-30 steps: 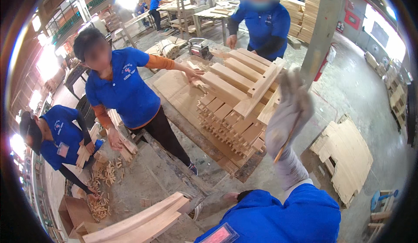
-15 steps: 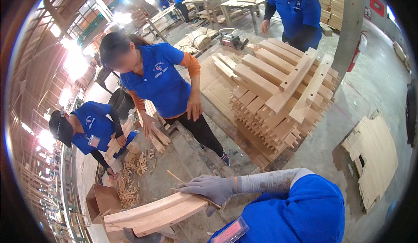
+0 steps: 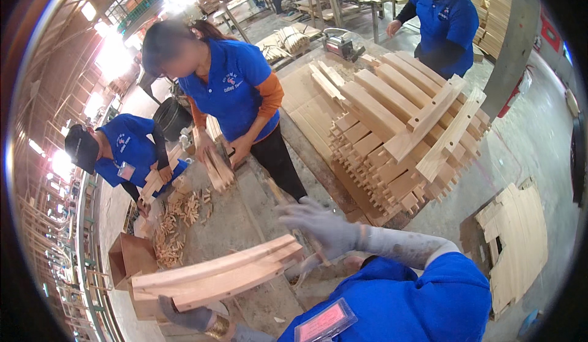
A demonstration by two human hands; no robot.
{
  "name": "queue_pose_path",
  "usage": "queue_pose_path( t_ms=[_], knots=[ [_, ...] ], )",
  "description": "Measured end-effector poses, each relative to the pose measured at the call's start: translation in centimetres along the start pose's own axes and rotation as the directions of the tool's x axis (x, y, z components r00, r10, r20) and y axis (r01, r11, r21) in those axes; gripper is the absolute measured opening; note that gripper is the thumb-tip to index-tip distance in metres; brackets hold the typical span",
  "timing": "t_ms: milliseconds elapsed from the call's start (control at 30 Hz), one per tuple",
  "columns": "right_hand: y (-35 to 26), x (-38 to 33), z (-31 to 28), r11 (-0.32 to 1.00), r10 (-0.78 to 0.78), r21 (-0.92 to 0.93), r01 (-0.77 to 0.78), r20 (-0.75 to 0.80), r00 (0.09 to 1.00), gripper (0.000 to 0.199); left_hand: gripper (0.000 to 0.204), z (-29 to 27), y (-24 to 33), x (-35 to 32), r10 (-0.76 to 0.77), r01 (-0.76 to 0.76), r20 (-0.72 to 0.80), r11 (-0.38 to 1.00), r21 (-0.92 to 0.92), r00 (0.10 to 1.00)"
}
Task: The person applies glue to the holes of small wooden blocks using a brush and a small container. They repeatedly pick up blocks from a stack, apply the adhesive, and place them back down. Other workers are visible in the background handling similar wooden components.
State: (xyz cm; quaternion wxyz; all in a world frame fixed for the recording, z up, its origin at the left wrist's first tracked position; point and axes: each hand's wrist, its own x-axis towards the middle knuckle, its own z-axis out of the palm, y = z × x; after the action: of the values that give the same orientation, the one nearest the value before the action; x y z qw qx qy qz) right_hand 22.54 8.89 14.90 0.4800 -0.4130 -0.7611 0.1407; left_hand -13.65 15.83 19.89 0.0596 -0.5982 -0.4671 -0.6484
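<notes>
Resting on workbench [image 3: 257, 213] near its front edge, curved wood pieces [image 3: 214, 274] gripped underneath by gloved left hand [image 3: 187, 315]. Gloved right hand [image 3: 318, 222] held open above their right end, nothing grasped. Risk judged: stacked pieces sliding apart, fingers pinched, if support lost.

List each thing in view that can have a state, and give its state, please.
left hand: gloved, under the curved wooden pieces, seems to support them
right hand: gloved, fingers spread, at the end of the curved wooden pieces
curved wooden pieces: stacked, lying flat
stack of wooden parts: piled in crossed layers
small wooden dowels: scattered loose
cardboard box: open
</notes>
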Motion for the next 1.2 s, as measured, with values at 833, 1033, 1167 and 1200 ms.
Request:
queue_pose_path(
  t_ms=[833, 1033, 1167, 1200],
  knots=[
    [1.1, 4.9, 12.7, 0.953, -0.007, 0.300, -0.047, 0.176, 0.984, 0.084, 0.043, -0.6, -2.3, 3.0, -0.741, 0.633, 0.274, 0.254, -0.731, 0.613],
    [5.6, 10.2, 18.7, 0.995, 0.031, 0.089, -0.049, 0.193, 0.981, 0.083, 0.030, -8.0, -5.0, -10.3, -0.750, 0.601, 0.386, 0.019, -0.799, 0.537],
    [10.1, 12.7, 23.9, 0.996, -0.019, -0.077, 0.038, 0.239, 0.971, 0.078, 0.039, -8.7, 6.3, -7.2, -0.437, 0.724, 0.579, 0.375, -0.579, 0.689],
    [11.5, 12.8, 25.8, 0.970, 0.163, -0.230, -0.083, 0.354, 0.921, 0.075, 0.048, -9.2, 8.5, -6.7, -0.267, 0.697, 0.644, 0.294, -0.654, 0.717]
  ],
)
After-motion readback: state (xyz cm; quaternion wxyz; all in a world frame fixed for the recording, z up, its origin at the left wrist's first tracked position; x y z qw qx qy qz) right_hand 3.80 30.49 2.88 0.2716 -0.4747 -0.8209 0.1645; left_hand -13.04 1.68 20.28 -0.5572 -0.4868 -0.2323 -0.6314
